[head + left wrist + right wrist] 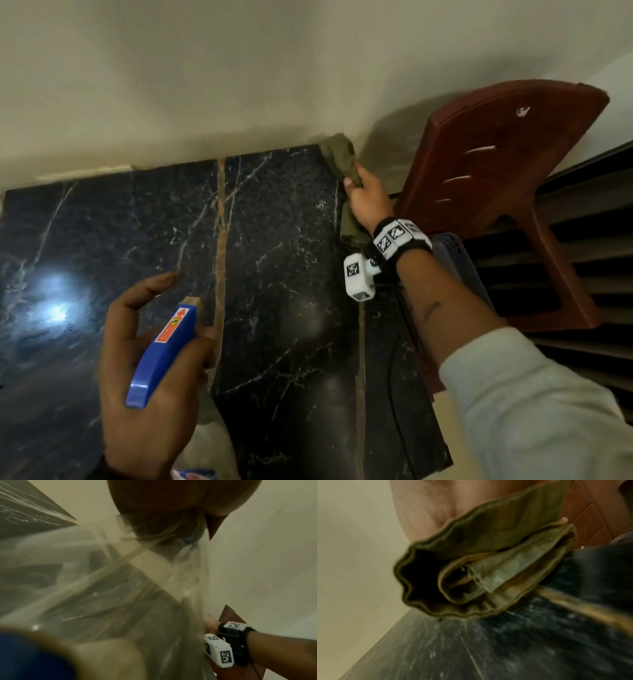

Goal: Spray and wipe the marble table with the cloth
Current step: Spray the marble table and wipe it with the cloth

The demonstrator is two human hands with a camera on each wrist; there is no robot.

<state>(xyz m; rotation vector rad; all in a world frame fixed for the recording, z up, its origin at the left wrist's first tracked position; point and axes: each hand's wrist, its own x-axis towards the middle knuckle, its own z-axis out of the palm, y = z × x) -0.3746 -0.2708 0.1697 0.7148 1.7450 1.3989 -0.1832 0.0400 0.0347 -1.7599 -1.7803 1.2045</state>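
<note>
The black marble table with white and gold veins fills the head view and meets a cream wall. My right hand grips a bunched olive-green cloth at the table's far right corner, against the wall. The right wrist view shows the folded cloth pressed down on the marble. My left hand holds a spray bottle with a blue head above the near part of the table, index finger raised off it. The bottle's clear body fills the left wrist view.
A red-brown plastic chair leans beside the table's right edge, close to my right forearm. A pale lilac perforated basket sits behind that arm. Dark slats run along the right. A bright light reflection lies on the left marble.
</note>
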